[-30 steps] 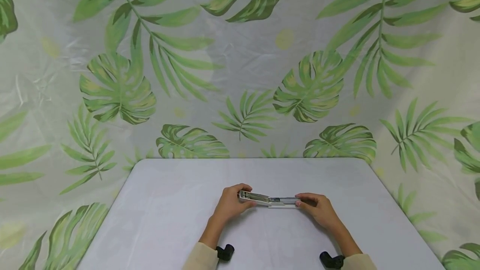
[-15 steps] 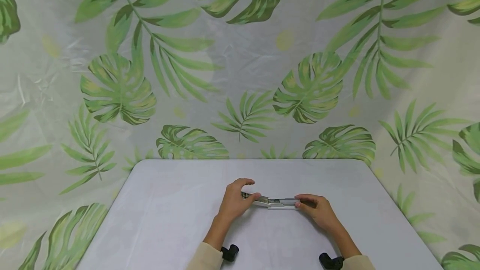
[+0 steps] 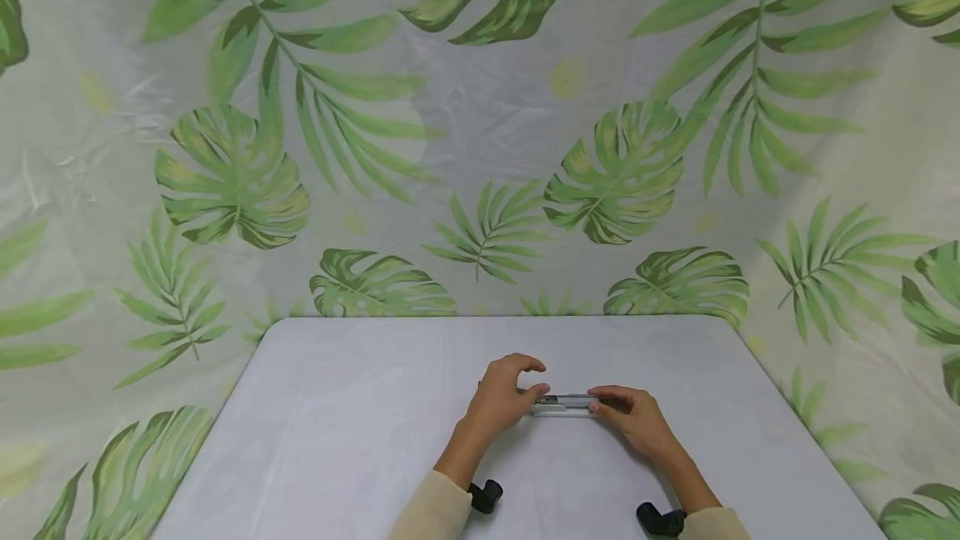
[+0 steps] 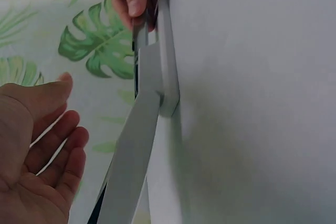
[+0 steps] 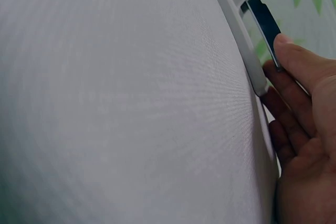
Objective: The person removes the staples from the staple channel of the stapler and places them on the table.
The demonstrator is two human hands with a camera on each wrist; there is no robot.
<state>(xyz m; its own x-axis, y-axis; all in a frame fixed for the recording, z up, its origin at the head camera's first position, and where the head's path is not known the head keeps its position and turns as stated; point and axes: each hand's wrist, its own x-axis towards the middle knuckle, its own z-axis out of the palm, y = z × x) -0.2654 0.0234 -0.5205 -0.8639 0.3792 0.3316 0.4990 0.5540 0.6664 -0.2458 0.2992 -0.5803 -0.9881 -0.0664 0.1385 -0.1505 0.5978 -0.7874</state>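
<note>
A white and grey stapler [image 3: 564,403], its top swung back open to the left, lies at the middle of the table. My right hand [image 3: 633,419] pinches the metal magazine [image 5: 265,22] at its right end between thumb and fingers. The long white base [image 5: 243,51] runs along the tabletop below it. My left hand [image 3: 502,394] is over the opened part and hides much of it in the head view. In the left wrist view the stapler's tilted top [image 4: 131,150] stands apart from that hand's loosely bent fingers [image 4: 63,145], which hold nothing.
A white-covered table [image 3: 345,423] with rounded far corners stands against a leaf-patterned curtain [image 3: 480,123]. Black wrist cameras [image 3: 660,519] sit at both sleeves.
My left hand has let go of the stapler's raised left end and moved right along it toward the middle. The right hand has kept its grip in nearly the same place.
</note>
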